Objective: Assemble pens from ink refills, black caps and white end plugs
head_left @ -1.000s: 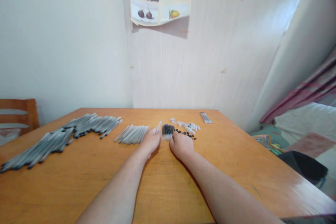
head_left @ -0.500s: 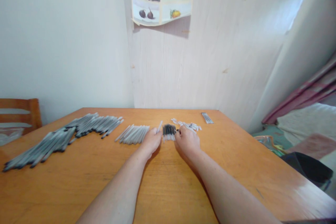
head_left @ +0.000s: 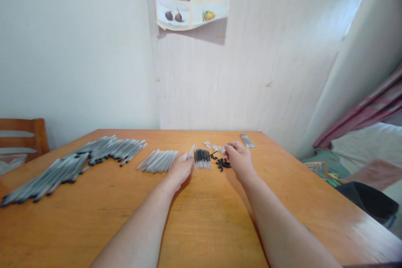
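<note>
My left hand is closed around a pale translucent pen barrel, which points up from between thumb and fingers. Between the fingertips of my right hand is a thin black pen refill, slanting down to the left. Its tip reaches over a row of refills, dark at the far end and clear at the near end. Small black plugs lie scattered beside my right hand. Behind them are small whitish pieces, partly hidden by that hand. Left of my left hand lies a row of translucent barrels.
Large heaps of grey pens with black ends cover the table's left side. A small bundle of pens lies at the far right. A chair stands at the left, a black bin beyond the right edge.
My right hand has lifted away to the right from the refill row, with one refill now visible in its fingers. The black plugs have come into sight. My left hand stays in place.
</note>
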Available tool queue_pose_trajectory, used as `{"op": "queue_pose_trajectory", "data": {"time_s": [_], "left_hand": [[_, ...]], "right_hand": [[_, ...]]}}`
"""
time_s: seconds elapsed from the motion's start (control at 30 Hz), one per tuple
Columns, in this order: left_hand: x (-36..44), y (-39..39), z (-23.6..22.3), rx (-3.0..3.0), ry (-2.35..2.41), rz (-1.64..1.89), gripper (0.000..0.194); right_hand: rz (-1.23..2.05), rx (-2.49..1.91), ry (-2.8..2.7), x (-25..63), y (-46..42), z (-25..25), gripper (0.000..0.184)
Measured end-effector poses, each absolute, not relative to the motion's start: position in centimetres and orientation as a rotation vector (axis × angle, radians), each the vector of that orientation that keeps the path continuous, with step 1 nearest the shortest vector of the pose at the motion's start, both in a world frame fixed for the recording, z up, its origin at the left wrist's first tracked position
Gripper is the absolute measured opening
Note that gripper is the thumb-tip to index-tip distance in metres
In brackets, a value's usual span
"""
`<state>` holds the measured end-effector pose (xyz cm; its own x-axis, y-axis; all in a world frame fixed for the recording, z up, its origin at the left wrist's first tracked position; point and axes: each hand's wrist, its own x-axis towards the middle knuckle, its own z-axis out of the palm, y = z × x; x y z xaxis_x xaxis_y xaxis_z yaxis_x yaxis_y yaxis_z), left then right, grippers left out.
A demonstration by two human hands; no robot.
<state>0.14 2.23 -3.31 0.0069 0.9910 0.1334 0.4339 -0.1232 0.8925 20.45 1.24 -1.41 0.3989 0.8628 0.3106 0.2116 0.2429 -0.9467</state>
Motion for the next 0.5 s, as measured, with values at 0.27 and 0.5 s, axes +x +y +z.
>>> {"op": "queue_pose_trajectory", "data": {"time_s": [0.27,0.5], "left_hand": [[0.1,1.8,-2.8,1.659,1.406,0.988,0.020],[-0.1,2.3,-3.6,1.778,1.372,0.867,0.022]], "right_hand": [[0.720,-1.027,-0.804,22.4,1.0,-0.1,0.017],[0.708,-0.991,-0.761,23.1,1.3,-0.1,0.019]]}}
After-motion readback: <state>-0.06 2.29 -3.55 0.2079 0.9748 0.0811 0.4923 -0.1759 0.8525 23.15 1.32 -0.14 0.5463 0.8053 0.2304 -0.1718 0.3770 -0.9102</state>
